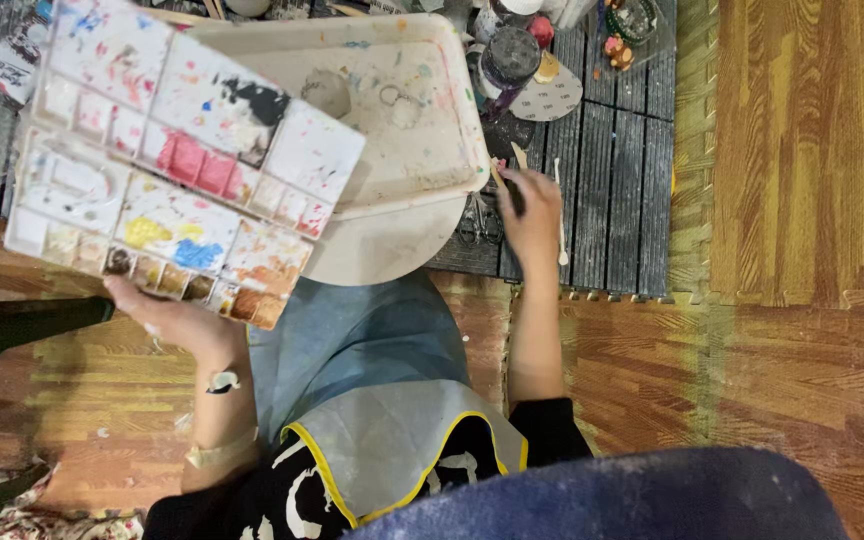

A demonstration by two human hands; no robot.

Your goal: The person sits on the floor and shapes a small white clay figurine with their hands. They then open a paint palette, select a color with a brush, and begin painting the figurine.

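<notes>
Left hand carries the paint palette, right hand is down among the brushes.

The left hand [174,318] sits under the near edge of the big white paint palette [177,160], palm up and fingers spread flat beneath it, forearm angling back toward the body. The palette tilts across the left half of the view, its wells smeared with pink, yellow, blue and orange, and it overlaps the cream plastic tray [407,130] behind it. Over on the right, the arm runs straight forward from the black sleeve, and the right hand [532,215] is curled over, knuckles up, fingers closed around a thin brush handle [498,177] at the tray's corner. It rests on the dark slatted mat [612,170], just beside a white stick [560,215], with paint jars [512,55] further up.
</notes>
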